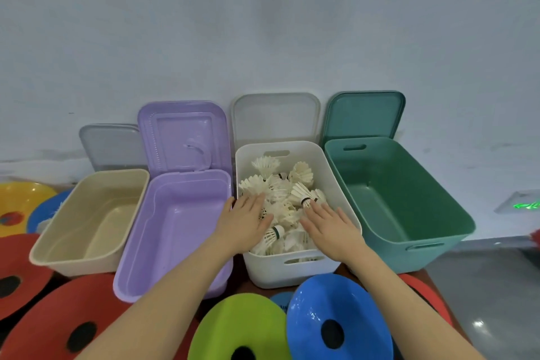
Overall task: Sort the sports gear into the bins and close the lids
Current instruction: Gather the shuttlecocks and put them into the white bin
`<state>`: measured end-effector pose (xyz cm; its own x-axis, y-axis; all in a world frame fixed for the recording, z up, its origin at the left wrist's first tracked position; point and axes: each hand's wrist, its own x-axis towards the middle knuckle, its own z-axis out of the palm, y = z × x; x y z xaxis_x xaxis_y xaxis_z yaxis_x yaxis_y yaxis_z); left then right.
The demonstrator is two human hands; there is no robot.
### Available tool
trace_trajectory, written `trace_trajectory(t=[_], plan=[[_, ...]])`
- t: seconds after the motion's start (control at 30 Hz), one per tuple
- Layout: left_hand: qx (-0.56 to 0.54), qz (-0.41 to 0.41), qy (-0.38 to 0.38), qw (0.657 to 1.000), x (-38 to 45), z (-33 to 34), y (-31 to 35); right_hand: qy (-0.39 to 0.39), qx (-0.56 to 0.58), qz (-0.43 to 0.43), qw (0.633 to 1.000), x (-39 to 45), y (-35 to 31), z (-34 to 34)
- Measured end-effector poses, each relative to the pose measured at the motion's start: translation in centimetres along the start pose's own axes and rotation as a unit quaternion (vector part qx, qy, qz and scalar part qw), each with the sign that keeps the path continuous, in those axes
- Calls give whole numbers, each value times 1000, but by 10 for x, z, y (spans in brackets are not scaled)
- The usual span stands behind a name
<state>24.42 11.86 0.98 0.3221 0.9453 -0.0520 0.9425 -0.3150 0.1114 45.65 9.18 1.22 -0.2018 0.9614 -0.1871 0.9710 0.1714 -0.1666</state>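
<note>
Four lidless bins stand in a row against the wall: beige [49,254], purple [128,280], white [292,275] and green [432,254]. The white bin holds several white shuttlecocks [292,184]. My left hand [244,221] and my right hand [333,228] both lie flat with straight fingers over the shuttlecocks inside the white bin, pressing on the pile. Four lids lean on the wall behind: grey [111,146], purple [181,137], clear white [276,117] and green [365,114].
Flat disc cones lie in front of the bins: red [58,318], lime green [242,327], blue [336,316], another red [423,295] at the right, yellow [20,202] at the far left. The table's right edge drops to a grey floor [496,286].
</note>
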Motion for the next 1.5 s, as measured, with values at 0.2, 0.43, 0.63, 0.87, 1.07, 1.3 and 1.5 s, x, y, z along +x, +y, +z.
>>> trace_trajectory(t=[0.2, 0.43, 0.63, 0.87, 1.07, 1.3, 1.5], plan=[[-38, -18, 37, 998, -5, -4, -3, 49, 48, 21, 997, -1, -6, -4], [-72, -5, 160, 984, -37, -26, -19, 277, 63, -7, 959, -16, -45, -1], [-48, 10, 191, 980, -84, -50, -71, 307, 79, -43, 948, -21, -113, 6], [-37, 22, 203, 978, -158, -54, -173, 284, 112, -77, 949, -22, -232, 31], [-33, 5, 137, 990, -232, -43, -272, 228, 159, -93, 956, -31, -342, 69], [-67, -53, 136, 987, -302, -26, -351, 162, 164, -153, 961, -48, -431, 104], [-95, -129, 148, 976, -347, -4, -387, 141, 164, -218, 952, -44, -482, 124]])
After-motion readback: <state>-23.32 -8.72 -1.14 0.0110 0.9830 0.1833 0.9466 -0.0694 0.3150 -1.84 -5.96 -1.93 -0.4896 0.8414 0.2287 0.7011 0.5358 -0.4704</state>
